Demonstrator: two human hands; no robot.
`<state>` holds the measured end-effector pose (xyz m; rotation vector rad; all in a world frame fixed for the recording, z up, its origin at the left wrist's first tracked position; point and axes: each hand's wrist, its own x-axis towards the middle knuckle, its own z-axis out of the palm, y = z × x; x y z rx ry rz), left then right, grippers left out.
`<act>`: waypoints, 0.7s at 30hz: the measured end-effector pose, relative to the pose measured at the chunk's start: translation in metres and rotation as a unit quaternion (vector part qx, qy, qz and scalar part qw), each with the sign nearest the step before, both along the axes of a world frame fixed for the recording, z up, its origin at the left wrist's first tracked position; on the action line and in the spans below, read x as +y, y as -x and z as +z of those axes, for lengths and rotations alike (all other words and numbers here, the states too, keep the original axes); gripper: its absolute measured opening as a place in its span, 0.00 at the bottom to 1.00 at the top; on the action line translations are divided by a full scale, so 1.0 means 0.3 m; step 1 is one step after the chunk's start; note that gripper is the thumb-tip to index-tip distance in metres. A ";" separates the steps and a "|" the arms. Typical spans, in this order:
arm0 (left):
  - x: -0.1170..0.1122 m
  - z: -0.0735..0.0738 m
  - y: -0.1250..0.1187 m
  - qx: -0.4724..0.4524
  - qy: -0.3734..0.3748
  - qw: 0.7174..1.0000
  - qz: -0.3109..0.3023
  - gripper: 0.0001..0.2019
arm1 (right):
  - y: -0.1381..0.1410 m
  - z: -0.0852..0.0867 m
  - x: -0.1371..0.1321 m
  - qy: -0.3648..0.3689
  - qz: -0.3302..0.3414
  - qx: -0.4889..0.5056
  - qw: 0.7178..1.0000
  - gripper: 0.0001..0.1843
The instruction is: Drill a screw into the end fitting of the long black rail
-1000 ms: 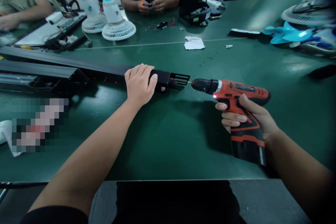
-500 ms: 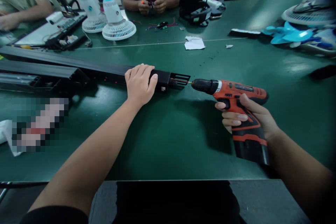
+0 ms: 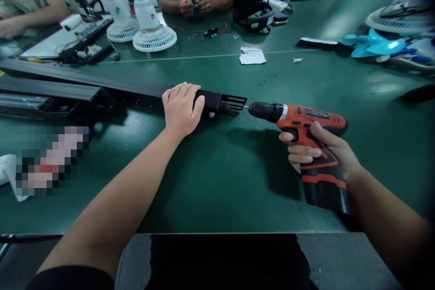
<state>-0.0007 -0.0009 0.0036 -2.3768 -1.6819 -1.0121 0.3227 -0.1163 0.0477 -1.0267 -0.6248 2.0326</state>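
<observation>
Holds the black tube [image 3: 142,91] flat on the green surface [image 3: 217,190] with the left hand [image 3: 181,111], clasping with the fingers over its top and with the thumb at its near side, just short of the slotted end [image 3: 233,99]. Grips the drill [image 3: 302,118] in the right hand [image 3: 340,152], above the surface, wrapping the fingers closely round the handle. Aims the bit [image 3: 246,107] leftward at the slotted end, roughly in line with the black tube; cannot tell contact there from a small gap. Has more tubes [image 3: 50,88] at left, beside the held one. Beyond, has two fans [image 3: 154,38], loose wires [image 3: 217,31], paper [image 3: 252,55] and a co-worker's hands [image 3: 206,2]; at far right, blue blades [image 3: 377,45].
</observation>
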 end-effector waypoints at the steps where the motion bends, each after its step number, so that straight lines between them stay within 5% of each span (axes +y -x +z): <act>1: -0.001 0.001 0.000 0.001 0.002 1.000 0.001 0.26 | 0.000 0.000 0.001 0.001 0.002 0.001 1.000 0.20; 21: 0.002 0.000 -0.001 -0.003 0.006 1.000 -0.002 0.26 | 0.010 0.009 -0.006 -0.008 -0.019 0.003 1.000 0.18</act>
